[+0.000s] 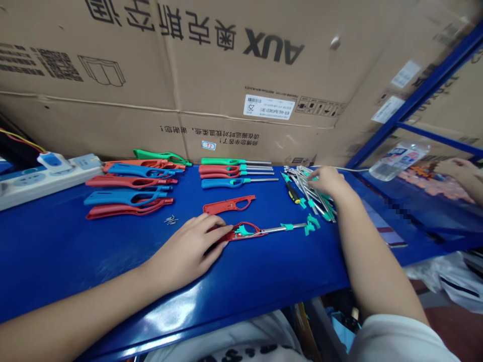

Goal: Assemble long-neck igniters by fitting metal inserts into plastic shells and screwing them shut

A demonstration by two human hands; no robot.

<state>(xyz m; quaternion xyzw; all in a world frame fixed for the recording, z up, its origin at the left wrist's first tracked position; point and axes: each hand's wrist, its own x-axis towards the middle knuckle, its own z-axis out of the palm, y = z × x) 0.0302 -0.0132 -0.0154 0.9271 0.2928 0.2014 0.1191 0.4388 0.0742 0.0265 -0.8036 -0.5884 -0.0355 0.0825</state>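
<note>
My left hand (192, 246) lies on the table with its fingers closed on the handle end of an opened red gas lighter (241, 233). Green inner parts, a thin wire and a metal tube (274, 229) show in that lighter, the tube pointing right. Just behind it rests the loose red handle half (229, 205). My right hand (329, 182) is at a pile of metal tubes (310, 193) with green ends, its fingers curled together among them; what they pinch is hidden. A yellow-and-black screwdriver (292, 192) lies against the pile, and small green pieces (311, 223) sit before it.
Assembled lighters (222, 172) lie in a row at the back. Coloured handle shells (128, 196) are stacked at left, with small screws (171, 219) nearby. A power strip (49, 178), cardboard wall (226, 75) and blue frame bar (411, 90) border the table. Another person's hand (455, 168) shows far right.
</note>
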